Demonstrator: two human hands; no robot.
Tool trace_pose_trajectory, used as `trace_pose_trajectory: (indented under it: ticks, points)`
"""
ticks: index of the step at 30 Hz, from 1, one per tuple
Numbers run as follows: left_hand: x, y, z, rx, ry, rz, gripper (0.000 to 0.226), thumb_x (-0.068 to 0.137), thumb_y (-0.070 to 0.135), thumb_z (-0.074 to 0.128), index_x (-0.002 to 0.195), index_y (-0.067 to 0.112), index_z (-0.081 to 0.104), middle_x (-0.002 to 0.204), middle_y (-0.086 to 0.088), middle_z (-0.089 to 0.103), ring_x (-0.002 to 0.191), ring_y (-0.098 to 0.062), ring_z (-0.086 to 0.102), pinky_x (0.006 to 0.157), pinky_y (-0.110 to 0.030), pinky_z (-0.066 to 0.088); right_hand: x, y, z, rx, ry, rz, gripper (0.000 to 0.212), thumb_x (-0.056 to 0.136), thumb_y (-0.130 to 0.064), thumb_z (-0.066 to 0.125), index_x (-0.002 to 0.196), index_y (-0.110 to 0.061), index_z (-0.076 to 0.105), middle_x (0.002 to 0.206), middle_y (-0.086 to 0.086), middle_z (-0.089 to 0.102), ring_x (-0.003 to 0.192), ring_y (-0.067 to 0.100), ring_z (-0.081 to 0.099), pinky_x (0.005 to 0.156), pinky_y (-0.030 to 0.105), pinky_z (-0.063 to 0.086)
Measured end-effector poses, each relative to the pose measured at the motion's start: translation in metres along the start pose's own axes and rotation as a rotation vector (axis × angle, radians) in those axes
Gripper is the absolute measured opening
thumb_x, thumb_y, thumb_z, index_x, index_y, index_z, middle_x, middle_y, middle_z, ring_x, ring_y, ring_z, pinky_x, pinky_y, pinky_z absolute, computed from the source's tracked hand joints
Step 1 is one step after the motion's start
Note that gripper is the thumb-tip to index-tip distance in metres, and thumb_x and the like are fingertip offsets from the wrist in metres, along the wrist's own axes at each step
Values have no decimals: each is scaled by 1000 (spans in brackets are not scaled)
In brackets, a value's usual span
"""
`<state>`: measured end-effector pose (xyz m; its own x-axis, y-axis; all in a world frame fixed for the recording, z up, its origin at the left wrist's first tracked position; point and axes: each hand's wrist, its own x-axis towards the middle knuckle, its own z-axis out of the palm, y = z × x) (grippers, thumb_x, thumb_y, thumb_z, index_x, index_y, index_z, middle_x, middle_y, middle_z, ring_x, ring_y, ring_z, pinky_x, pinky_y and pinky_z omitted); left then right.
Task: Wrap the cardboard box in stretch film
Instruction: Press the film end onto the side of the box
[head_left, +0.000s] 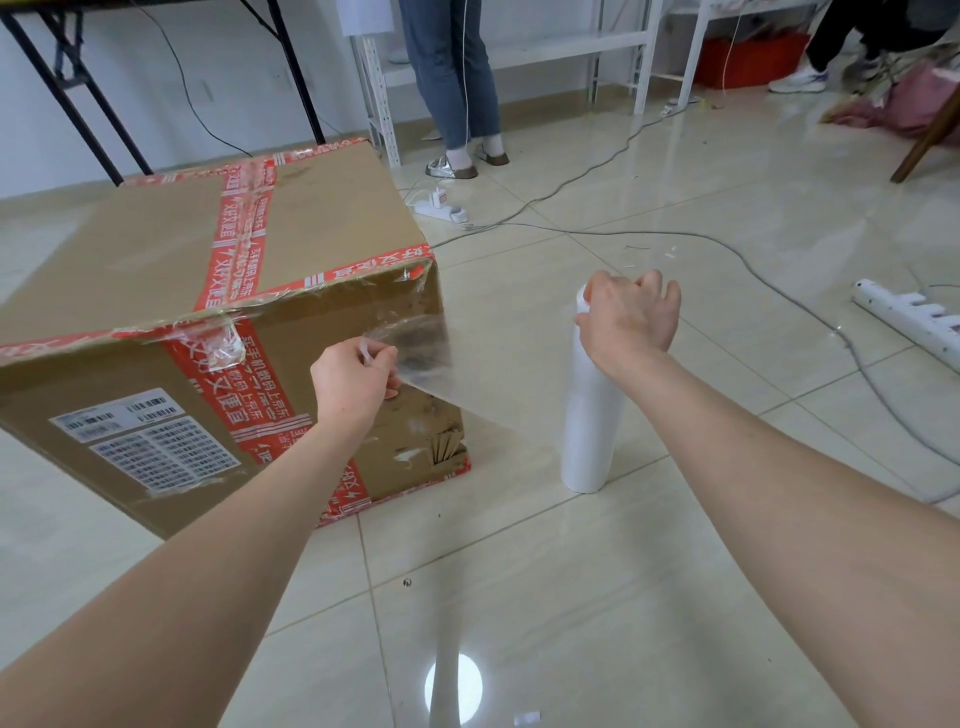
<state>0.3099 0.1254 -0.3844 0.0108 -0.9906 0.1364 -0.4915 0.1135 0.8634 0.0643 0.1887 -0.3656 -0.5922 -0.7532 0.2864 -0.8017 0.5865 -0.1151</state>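
1. Head view: the cardboard box (171, 291), bound in red tape (239, 228), sits on the tiled floor (597, 597) at ten o'clock.
2. The stretch film roll (589, 415) stands upright at three o'clock from the box's near corner, apart from it.
3. The right hand (631, 317) has its fingers curled over the roll's top end, gripping it.
4. The left hand (353, 382) pinches the free end of the film sheet (431, 364), which is stretched from the roll across the box's corner.
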Motion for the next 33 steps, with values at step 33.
trace_pose_trajectory:
  ticks: [33]
  points:
    - [-4,-8,-28,82,-53,162,12,94,20,59,89,14,68,75,-6,68,65,-19,66,67,-31,58,-2,-25,-30,149,92,-248,56,76,-54,67,122,-28,51,127,-1,51,119,26,41,97,36,34]
